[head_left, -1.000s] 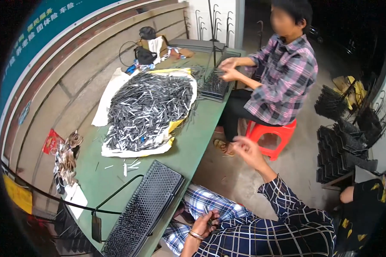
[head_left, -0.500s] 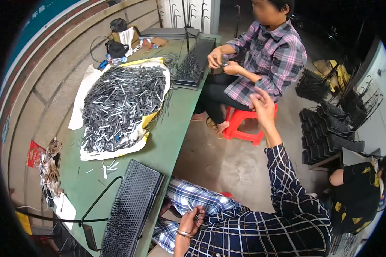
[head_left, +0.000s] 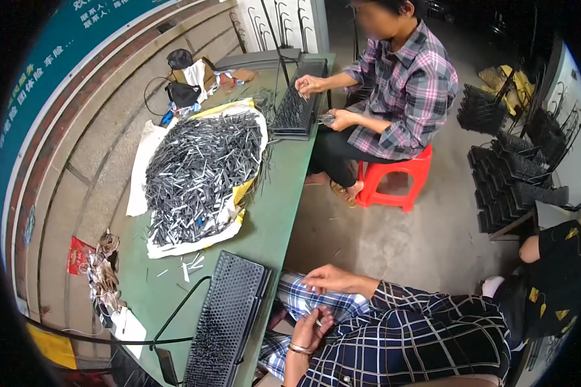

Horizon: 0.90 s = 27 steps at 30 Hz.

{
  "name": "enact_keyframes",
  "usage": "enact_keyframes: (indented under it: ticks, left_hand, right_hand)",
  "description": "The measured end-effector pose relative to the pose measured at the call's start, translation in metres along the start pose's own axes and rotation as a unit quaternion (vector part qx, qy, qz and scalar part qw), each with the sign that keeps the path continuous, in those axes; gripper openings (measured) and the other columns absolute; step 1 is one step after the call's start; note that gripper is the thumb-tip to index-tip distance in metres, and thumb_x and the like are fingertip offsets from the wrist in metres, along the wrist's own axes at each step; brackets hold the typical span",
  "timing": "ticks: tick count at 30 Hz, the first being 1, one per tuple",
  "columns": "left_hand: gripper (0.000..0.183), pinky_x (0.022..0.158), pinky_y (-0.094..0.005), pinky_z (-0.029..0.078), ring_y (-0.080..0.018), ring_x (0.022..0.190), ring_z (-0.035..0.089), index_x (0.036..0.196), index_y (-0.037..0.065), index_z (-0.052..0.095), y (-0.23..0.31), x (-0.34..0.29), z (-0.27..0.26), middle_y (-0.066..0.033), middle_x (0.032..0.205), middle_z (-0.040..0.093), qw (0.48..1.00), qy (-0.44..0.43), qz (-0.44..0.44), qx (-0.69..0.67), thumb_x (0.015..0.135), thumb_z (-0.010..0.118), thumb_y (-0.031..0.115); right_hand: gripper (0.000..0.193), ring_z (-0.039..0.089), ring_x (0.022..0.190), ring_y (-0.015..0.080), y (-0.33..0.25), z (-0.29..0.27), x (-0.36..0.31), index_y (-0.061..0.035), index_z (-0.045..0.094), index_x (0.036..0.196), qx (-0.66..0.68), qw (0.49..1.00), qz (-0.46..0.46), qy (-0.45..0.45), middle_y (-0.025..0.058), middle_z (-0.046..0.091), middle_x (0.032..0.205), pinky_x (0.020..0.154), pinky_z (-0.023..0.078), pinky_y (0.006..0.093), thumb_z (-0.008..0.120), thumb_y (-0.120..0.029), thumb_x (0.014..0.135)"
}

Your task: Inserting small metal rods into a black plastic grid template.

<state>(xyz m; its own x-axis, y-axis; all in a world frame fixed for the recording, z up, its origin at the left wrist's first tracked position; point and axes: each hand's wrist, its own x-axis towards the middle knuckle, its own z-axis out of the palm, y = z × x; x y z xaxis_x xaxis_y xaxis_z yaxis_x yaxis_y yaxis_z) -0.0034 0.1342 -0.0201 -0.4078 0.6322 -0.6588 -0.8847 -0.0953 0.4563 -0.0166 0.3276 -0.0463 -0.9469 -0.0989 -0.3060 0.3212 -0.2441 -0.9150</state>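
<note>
left hand (head_left: 311,330) and right hand (head_left: 332,279) just apart above checked trousers (head_left: 298,298), grips unclear, pale writing (head_left: 100,17) on the teal banner (head_left: 71,69)

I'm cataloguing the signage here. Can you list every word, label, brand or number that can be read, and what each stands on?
Teal sign, upper left: white and yellowish characters, partly legible; I won't copy the wording.
Red packet, at left: pale marking, too small to read.
I can make out no other lettering.
</note>
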Motion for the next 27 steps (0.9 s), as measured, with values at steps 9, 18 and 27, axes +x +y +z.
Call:
enact_keyframes:
  ticks: [9, 18, 27]
  left_hand:
    - [0.026, 0.077, -0.032, 0.055, -0.0216, 0.083, 0.063, 0.104, -0.005, 0.053, -0.004, -0.005, 0.0, -0.0129, 0.095, 0.061, 1.0, 0.0, 0.021, -0.008, 0.092, 0.049, 0.018]
    - [0.024, 0.073, -0.0298, 0.055, -0.0199, 0.081, 0.062, 0.102, -0.004, 0.053, 0.0, -0.008, 0.003, -0.0114, 0.094, 0.06, 0.999, 0.023, 0.034, -0.008, 0.093, 0.047, 0.018]
    - [0.027, 0.07, -0.0274, 0.055, -0.0178, 0.078, 0.061, 0.1, -0.005, 0.054, -0.008, -0.005, -0.006, -0.0107, 0.092, 0.06, 0.998, 0.048, 0.047, -0.021, 0.093, 0.049, 0.021]
  right_hand:
    - [0.034, 0.053, 0.068, 0.0047, 0.009, 0.029, -0.003, -0.0026, 0.064, 0.104, -0.051, 0.994, -0.073, -0.066, 0.0018, 0.065, 0.083, 0.059, 0.044, 0.0211, 0.06, -0.031, 0.087]
    - [0.029, 0.05, 0.053, 0.0043, 0.017, 0.031, -0.004, -0.0017, 0.065, 0.095, -0.119, 0.982, -0.133, -0.068, 0.0006, 0.06, 0.062, 0.048, 0.042, 0.0224, 0.061, -0.029, 0.086]
    - [0.029, 0.059, 0.072, 0.0089, 0.005, 0.036, -0.012, -0.0017, 0.065, 0.1, -0.144, 0.979, -0.104, -0.095, 0.0073, 0.067, 0.084, 0.063, 0.048, 0.0245, 0.063, -0.026, 0.085]
